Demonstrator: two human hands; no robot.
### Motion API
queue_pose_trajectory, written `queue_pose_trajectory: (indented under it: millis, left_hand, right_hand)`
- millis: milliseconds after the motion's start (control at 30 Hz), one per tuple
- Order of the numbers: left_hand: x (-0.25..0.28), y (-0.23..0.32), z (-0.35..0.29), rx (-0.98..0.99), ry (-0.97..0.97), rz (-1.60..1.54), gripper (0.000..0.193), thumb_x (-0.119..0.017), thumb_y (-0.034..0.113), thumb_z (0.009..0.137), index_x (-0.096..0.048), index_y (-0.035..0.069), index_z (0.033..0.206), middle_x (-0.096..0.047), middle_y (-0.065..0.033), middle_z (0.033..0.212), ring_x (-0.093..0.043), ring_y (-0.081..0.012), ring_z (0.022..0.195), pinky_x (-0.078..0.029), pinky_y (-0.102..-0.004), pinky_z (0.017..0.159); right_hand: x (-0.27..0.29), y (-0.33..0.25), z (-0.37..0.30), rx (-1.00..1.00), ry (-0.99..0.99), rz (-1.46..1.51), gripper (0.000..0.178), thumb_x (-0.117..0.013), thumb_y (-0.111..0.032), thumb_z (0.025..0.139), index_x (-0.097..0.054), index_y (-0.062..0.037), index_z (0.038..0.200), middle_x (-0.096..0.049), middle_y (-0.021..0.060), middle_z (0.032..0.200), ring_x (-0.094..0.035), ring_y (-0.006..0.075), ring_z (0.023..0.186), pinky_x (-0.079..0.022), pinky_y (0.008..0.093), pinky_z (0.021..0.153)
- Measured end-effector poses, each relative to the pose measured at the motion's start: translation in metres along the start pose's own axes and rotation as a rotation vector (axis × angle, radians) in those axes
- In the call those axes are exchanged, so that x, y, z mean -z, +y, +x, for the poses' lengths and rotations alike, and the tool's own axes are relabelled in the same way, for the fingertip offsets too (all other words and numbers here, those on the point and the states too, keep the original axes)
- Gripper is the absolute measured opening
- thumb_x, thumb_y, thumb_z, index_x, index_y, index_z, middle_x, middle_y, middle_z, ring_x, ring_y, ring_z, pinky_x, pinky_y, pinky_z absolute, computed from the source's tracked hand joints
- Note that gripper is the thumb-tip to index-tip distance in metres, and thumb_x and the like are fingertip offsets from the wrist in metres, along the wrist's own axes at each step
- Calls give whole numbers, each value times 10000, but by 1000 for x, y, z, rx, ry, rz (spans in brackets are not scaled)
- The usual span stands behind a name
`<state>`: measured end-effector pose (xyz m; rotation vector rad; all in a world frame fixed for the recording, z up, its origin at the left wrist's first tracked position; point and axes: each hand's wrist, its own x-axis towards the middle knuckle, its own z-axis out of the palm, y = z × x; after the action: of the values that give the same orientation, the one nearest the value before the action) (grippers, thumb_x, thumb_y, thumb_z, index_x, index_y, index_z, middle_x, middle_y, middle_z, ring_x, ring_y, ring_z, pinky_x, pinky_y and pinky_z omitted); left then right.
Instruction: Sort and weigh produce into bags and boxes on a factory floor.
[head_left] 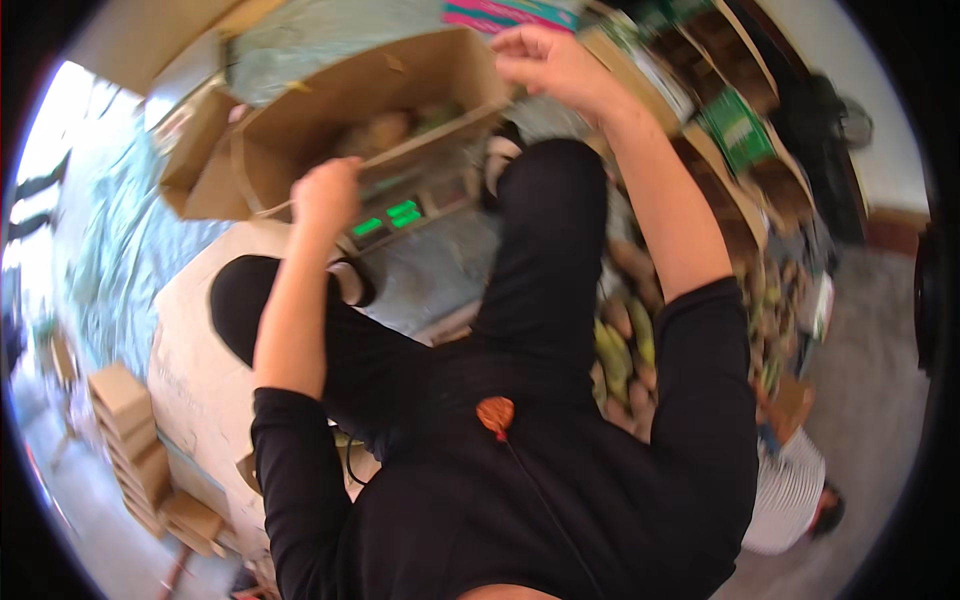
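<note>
An open cardboard box [300, 125] sits over a scale [420, 205] with two lit green displays. Inside lie a few roundish brown and greenish pieces of produce [390, 128], blurred. My left hand [328, 192] is closed over the near rim of the box, at its left part. At the right end of the box, my right hand [548, 68] has its fingers bent around the upper corner; motion blurs the fingertips.
Green and brownish elongated produce [618, 360] lies in a pile right of my legs. Cardboard boxes [720, 190] line the right side; more cartons [130, 440] stand at the lower left. Bluish plastic sheeting [120, 210] spreads at the left. Another person [785, 495] is at the lower right.
</note>
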<state>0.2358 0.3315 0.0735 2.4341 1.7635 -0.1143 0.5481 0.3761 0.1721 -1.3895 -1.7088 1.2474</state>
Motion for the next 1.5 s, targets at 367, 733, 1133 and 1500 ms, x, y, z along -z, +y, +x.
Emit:
queue_pose_trajectory:
  millis: [367,733,1133,1500]
  left_hand:
    - [16,21,4,-5,-61,-71,332,-606,159,805,-588,77,1126,-639,-193,988,-600,-363,956,-468,-441,810]
    - [13,15,0,6,-49,-120,310,-599,140,806,-592,61,1105,-638,-197,958,-605,-365,922,-463,-421,786]
    - [17,21,-6,105,-71,-90,288,-607,128,797,-594,91,1083,-636,-156,993,-610,-330,935,-467,-404,791]
    - [10,16,-10,108,22,-60,285,-605,157,797,-593,101,1076,-624,-129,1035,-583,-329,986,-459,-418,833]
  right_hand:
    - [17,287,-299,-791,386,-153,339,-694,-191,745,-635,-59,1051,-659,134,1018,-625,268,941,-489,352,811]
    - [-87,348,-479,-1269,-112,-342,239,-640,-118,782,-609,-34,1003,-640,131,820,-640,246,749,-512,383,644]
    - [-95,370,-541,-1530,562,-218,685,-728,-243,682,-453,-26,1270,-492,256,1264,-475,387,1186,-393,397,1002]
    - [-106,377,-529,-1635,243,-308,895,-810,-326,620,-379,-119,1376,-414,190,1355,-414,316,1259,-386,407,1015]
